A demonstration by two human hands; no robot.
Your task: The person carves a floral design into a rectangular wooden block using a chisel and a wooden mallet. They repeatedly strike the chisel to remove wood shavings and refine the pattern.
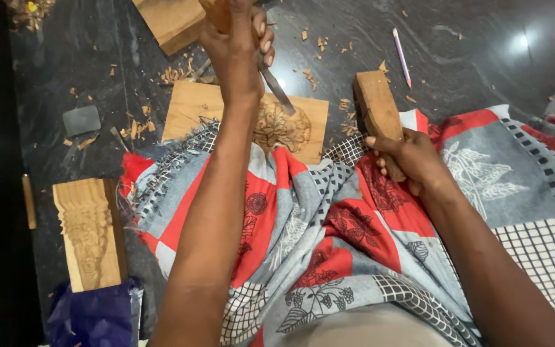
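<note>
My left hand (237, 45) is raised and closed around the wooden handle of a chisel (276, 90), whose metal blade slants down to a flat wooden panel (187, 109) bearing a carved flower (282, 127). The blade tip meets the carving's top edge. My right hand (411, 159) grips a wooden mallet block (376, 106) by its lower end, just right of the panel. The panel's near edge is hidden under a red, grey and white patterned cloth (329, 238) that covers my lap.
A carved wooden block (88, 232) lies at the left on the dark stone floor (483, 58). Another plank (171, 22) sits at the top. A pink pencil (401, 56), a small grey stone (81, 120), a blue bag (91, 318) and scattered wood chips lie around.
</note>
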